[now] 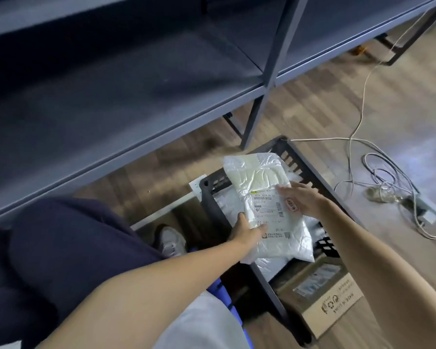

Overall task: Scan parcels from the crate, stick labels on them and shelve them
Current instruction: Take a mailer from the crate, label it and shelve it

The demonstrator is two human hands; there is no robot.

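Blue metal shelving (126, 117) filled the upper left. The left hand (246, 231) gripped the near left edge of a white plastic parcel (267, 195), thumb on top, fingers curled under. The parcel was held above the black crate (212, 197). The right hand (301, 197) lay flat on its printed label (266, 205), fingers straight, slightly apart. Cardboard box (335, 306) lower right; cables (388, 177) on the floor far right.

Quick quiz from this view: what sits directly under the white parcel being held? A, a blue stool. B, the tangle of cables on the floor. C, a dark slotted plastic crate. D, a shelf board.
C: the white parcel, held in both hands, hangs over the dark slotted crate, whose rim shows around it.
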